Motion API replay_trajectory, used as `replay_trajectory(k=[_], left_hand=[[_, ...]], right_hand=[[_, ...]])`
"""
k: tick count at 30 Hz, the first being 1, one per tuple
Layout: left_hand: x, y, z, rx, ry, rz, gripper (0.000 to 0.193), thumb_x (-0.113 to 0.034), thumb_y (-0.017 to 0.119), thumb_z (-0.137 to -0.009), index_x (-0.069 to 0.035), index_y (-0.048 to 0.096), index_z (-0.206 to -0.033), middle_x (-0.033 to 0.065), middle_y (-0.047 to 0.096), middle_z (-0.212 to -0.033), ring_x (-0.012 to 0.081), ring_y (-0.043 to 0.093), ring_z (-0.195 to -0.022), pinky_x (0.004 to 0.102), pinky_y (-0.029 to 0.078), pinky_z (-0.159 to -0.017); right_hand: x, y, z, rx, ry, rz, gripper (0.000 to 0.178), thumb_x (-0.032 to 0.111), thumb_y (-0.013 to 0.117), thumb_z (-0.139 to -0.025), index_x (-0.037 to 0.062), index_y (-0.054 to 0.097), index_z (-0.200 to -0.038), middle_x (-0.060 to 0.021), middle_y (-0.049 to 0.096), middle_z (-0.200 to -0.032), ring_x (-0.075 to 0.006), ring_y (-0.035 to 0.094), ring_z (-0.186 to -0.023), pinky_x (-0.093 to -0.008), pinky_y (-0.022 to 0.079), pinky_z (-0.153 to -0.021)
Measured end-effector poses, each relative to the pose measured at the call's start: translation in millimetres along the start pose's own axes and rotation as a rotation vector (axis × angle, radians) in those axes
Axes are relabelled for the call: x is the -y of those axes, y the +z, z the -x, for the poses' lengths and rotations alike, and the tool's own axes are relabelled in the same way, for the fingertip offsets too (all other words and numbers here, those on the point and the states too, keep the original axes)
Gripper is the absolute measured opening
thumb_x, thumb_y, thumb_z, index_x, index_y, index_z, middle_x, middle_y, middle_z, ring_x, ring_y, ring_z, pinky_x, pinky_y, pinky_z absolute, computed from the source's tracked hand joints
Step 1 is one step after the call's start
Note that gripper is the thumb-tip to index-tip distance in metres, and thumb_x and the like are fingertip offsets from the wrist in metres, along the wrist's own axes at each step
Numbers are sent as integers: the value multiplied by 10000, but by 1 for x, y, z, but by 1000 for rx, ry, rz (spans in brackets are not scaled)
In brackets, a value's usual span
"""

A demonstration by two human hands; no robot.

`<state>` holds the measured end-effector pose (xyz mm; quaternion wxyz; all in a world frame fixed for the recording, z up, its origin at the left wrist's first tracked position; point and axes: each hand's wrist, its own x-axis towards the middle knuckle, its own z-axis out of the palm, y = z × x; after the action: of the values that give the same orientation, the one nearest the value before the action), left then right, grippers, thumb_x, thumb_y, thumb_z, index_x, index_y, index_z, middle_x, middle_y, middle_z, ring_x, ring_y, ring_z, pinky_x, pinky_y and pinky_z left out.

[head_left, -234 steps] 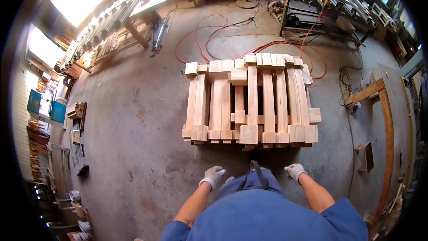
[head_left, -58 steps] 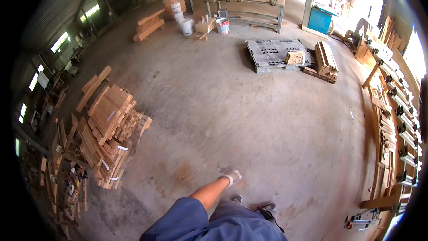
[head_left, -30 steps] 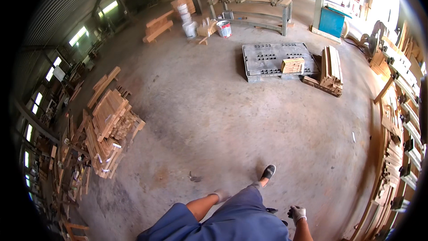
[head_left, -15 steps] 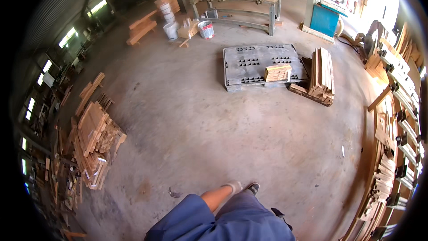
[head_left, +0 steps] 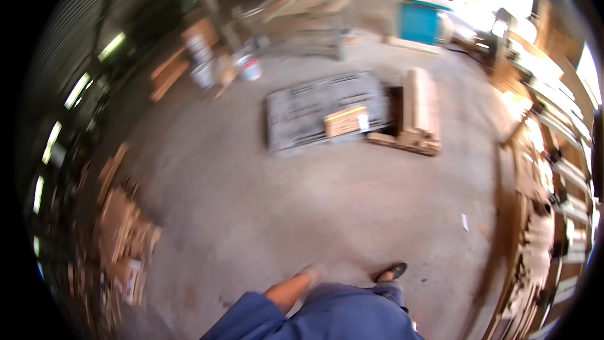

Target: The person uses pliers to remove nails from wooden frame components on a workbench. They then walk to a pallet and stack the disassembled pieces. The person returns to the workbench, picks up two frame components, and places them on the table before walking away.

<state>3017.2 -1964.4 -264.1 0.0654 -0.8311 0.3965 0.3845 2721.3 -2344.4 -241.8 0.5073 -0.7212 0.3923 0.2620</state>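
Note:
My left hand (head_left: 311,272) hangs low in front of my body, below a short blue sleeve (head_left: 245,315). It is blurred, looks pale as if gloved, and its fingers cannot be made out. No held thing shows beside it. My right hand is out of the picture. Ahead lies a grey plastic pallet (head_left: 292,116) with a small stack of short wood pieces (head_left: 346,122) on its near edge. Just right of the pallet rests a stack of long wooden boards (head_left: 418,104). One dark shoe (head_left: 393,271) steps forward on the concrete floor below.
Wood piles (head_left: 123,233) stand at the left. A rack with long boards (head_left: 535,233) runs along the right. Farther off are buckets (head_left: 248,68), a workbench (head_left: 302,9) and a teal machine (head_left: 419,22). A pale scrap (head_left: 464,221) lies on the floor.
The view has turned and moved forward: the pallet and boards have shifted left and lower in the picture. The dark shoe has come forward on the right. My left hand still hangs low.

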Motion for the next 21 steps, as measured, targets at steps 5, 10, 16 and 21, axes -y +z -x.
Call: replay_trajectory(k=[5, 10, 16, 21], left_hand=[[-42, -25, 16, 297, -217, 231, 362, -315, 520, -1003, -100, 727, -1208, 183, 697, -1248, 326, 682, -1126, 434, 528, -965], [-61, -115, -59, 79, -383, 516, 409, -360, 543, -990, -80, 721, -1230, 197, 707, -1220, 336, 680, -1140, 422, 512, -989], [-104, -234, -139, -23, -257, 665, 385, -357, 560, -984, -92, 738, -1200, 162, 722, -1205, 301, 692, -1127, 396, 511, -973], [-104, -270, -228, -32, -170, 535, 419, -370, 534, -998, -50, 730, -1182, 175, 713, -1222, 330, 667, -1167, 396, 502, -991]], right_hand=[[-8, -126, -40, 91, 207, 292, 314, 374, 537, -983, 167, 762, -1058, -76, 778, -953, -233, 743, -814, -408, 582, -715], [77, -259, -69, -151, 193, -24, 280, 283, 625, -952, 37, 747, -892, -79, 729, -768, -194, 695, -650, -342, 569, -595], [159, -335, -81, -301, 168, -766, 236, 252, 651, -960, 28, 711, -1003, -46, 644, -768, -185, 626, -642, -384, 540, -487], [128, -333, -114, -179, 273, -657, 249, 245, 648, -964, 3, 705, -957, -81, 683, -776, -190, 653, -636, -349, 568, -572]])
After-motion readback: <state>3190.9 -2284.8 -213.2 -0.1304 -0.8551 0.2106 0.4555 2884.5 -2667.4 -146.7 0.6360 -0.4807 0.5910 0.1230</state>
